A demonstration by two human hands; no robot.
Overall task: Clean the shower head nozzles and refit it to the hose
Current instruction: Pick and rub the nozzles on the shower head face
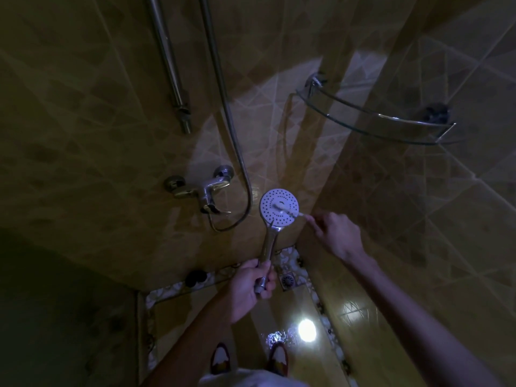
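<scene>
The left hand has its grip clamped round the bottom of the chrome handle, fingers curled tight, and the round white-faced chrome shower head stands up out of that fist with its dotted nozzle face turned toward the camera. The threaded end of the handle pokes out bare below the fingers, so the head is off its hose. Over on the other side, the right hand pinches the end of a thin pale brush, something like a toothbrush, though the dim light blurs it. Its tip lies across the middle of the nozzle face, touching it, and the hand itself sits just beside the disc's right edge.

By the look of it this is mid-scrub: the cleaning is under way, and how many nozzles are done cannot be told from here. The refit is all still to come. The flexible metal hose hangs down the brown tiled wall to the left of the head, looping low near the chrome mixer tap, and which end is free cannot be made out. So the disc sits well above the left grip and right at the tip of the right one.

Further out there is a glass corner shelf up on the right, a floor drain beside the left fist, and a bright light spot glaring off the wet floor
</scene>
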